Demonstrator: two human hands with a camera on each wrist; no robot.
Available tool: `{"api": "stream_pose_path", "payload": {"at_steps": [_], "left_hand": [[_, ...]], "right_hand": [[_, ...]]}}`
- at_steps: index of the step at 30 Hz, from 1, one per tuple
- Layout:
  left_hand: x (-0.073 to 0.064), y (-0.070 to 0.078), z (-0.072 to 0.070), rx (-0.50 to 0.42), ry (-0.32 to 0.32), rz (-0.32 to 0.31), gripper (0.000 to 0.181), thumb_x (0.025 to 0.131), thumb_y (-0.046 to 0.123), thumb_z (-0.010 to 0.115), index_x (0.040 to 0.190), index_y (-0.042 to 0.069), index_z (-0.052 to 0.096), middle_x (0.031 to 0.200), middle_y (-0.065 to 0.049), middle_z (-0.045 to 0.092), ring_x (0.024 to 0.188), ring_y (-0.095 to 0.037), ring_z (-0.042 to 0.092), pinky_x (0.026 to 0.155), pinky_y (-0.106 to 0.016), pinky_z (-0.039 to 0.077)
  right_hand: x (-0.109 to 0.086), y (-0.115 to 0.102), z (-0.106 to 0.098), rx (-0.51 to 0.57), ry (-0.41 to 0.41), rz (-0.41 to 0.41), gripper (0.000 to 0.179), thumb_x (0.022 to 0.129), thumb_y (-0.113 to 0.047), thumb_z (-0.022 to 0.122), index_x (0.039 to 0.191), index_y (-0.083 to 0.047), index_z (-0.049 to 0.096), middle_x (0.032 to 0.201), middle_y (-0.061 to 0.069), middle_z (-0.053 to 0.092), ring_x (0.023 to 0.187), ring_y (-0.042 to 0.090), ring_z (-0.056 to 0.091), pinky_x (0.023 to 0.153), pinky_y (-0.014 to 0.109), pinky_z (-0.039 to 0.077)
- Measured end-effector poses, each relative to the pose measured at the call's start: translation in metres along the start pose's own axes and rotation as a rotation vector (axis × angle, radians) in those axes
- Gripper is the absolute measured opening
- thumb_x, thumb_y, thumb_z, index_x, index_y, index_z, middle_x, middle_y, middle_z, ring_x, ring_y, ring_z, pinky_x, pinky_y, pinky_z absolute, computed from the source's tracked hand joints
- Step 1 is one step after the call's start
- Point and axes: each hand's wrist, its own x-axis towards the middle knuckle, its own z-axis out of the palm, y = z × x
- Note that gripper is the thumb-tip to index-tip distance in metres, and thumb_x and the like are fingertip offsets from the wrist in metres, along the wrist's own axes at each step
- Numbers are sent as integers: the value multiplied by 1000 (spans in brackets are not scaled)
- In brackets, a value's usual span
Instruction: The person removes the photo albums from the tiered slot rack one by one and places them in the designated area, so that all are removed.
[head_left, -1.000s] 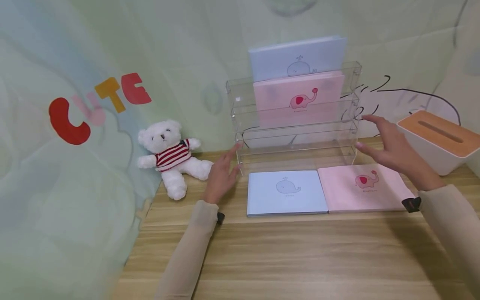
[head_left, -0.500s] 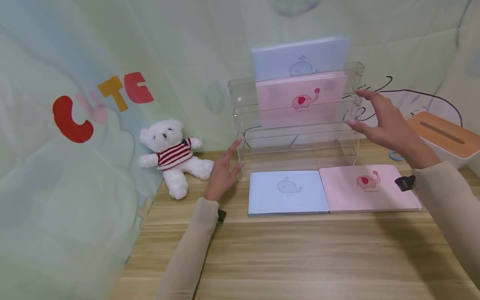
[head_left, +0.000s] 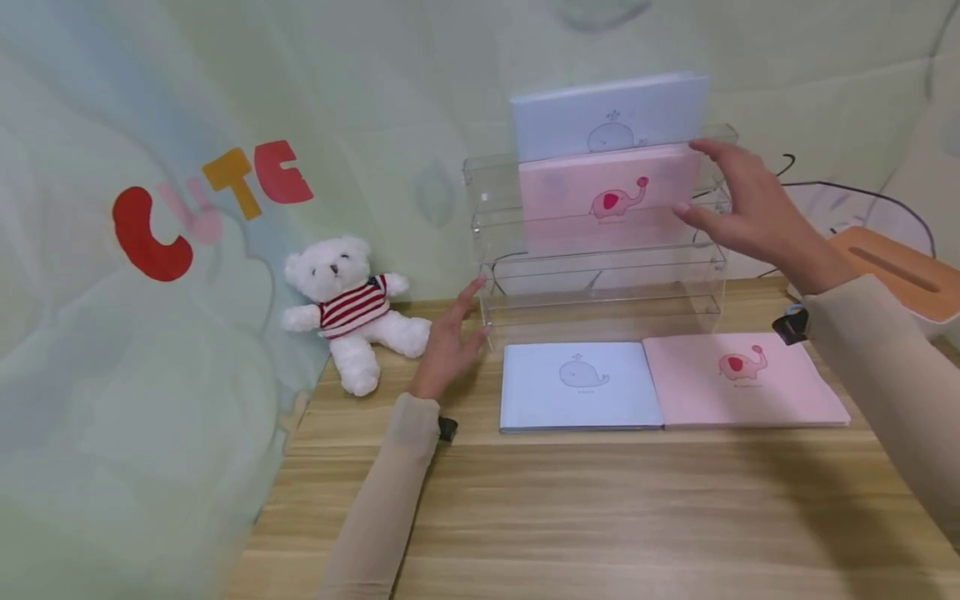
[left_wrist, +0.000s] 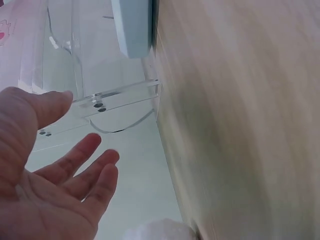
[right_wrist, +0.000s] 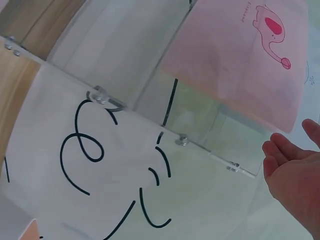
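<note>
Head view: right hand [head_left: 757, 208] raised at the right end of a clear rack [head_left: 600, 307], thumb and fingers parted, nothing clasped. The upright pink booklet [head_left: 573, 192] sits in the rack, immediately to that hand's left, long axis running crosswise; its upper right corner lies by the index fingertip. Standing blue booklet [head_left: 558, 125] just behind and higher. Left hand [head_left: 447, 350] low at the rack's left end, fingers relaxed, holding nothing; it is the farther of the two from the pink booklet. Flat blue booklet [head_left: 581, 392] and flat pink booklet [head_left: 750, 392] side by side on the bench [head_left: 525, 517], in front of the rack.

Left wrist view: palm unfilled, thumb close by the rack's end; contact uncertain.

Right wrist view: fingers bent but grasping nothing, just beside the upright pink booklet's near corner. Whether they touch, cannot tell; right hand plainly the nearer.
</note>
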Motion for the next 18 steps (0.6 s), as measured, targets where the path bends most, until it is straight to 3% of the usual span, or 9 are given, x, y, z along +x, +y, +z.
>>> {"api": "stream_pose_path", "payload": {"at_steps": [6, 12, 18], "left_hand": [[1, 2, -1, -8, -27, -22, 87, 103, 10, 71, 167, 47, 26, 132, -23, 75, 127, -45, 71, 111, -61, 53], [1, 2, 0, -86, -44, -44, 89, 103, 4, 70, 165, 50, 27, 130, -24, 75, 121, -38, 75, 105, -51, 59], [2, -1, 0, -159, -67, -42, 87, 103, 0, 67, 166, 47, 28, 131, -28, 72, 111, -39, 79, 94, -53, 63]], "right_hand": [[12, -3, -1, 4, 20, -31, 82, 101, -34, 67, 170, -12, 28, 175, 21, 32, 161, 48, 28, 125, 79, 22], [25, -7, -4, -10, 27, -32, 73, 103, -28, 66, 166, -8, 36, 165, 27, 39, 151, 48, 36, 120, 77, 32], [38, -11, -3, 3, 37, -23, 58, 104, -21, 61, 157, -2, 47, 150, 30, 47, 137, 45, 41, 111, 69, 36]]}}
